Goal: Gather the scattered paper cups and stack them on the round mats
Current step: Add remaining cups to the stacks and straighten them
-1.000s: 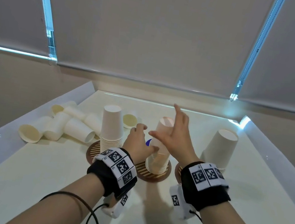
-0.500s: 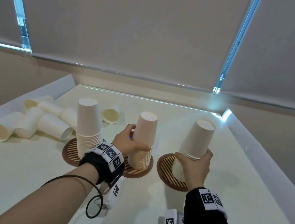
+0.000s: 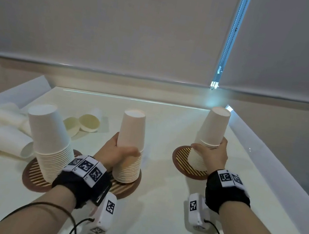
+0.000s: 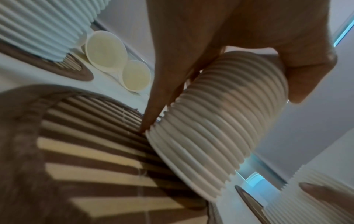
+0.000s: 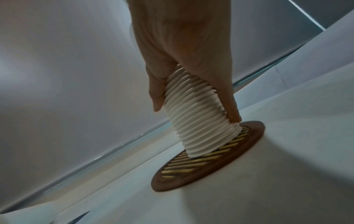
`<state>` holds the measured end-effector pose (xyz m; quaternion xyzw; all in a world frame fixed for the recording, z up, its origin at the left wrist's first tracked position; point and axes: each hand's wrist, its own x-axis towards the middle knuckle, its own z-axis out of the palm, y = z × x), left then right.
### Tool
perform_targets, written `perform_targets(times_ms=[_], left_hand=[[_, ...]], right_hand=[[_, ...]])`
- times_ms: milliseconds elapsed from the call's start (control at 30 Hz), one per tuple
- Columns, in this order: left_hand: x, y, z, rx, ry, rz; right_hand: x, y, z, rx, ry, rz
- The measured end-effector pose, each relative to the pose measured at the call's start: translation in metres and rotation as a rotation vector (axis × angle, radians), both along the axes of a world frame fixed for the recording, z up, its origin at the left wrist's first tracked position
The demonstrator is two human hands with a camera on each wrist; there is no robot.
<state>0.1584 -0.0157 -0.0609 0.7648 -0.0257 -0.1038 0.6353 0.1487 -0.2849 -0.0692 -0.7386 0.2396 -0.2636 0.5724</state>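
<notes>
While each grip wraps its stack, the right stack (image 3: 211,132) leans, seemingly, toward the table's raised edge (image 3: 265,156).

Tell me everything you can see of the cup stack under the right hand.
The right-hand stack is a tall column of white paper cups nested upside down, rolled rims forming ridges down its lower half. It leans slightly left at the base and stands toward the far side of the right mat, a brown round mat with gold stripes. The right hand grips it around the middle, thumb on one side, fingers on the other.
</notes>
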Motion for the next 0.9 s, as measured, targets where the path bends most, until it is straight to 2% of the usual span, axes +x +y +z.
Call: perform_targets(times_ms=[333,500,600,667,700,767,900], left_hand=[[0.001,-0.001,-0.007,-0.063,-0.001,-0.001],[-0.008,0.001,-0.008,-0.079,-0.029,0.037],[-0.012,0.005,-0.005,-0.074,-0.067,0.053],[-0.014,0.011,-0.001,-0.043,-0.103,0.095],[-0.014,0.015,0.0,-0.035,-0.119,0.123],[-0.015,0.022,0.004,-0.014,-0.145,0.165],[-0.017,0.031,-0.004,-0.012,-0.091,0.208]], right_hand=[[0.043,-0.021,0.002,-0.014,0.02,-0.009],[0.035,-0.01,0.01,0.035,0.026,-0.1],[0.018,0.013,0.017,0.118,-0.033,-0.206],[0.004,0.031,0.017,0.085,-0.09,-0.202],[-0.001,0.04,0.017,0.048,-0.102,-0.164],[-0.009,0.058,0.017,-0.035,-0.069,0.02],[-0.023,0.099,0.009,-0.118,0.205,0.515]])
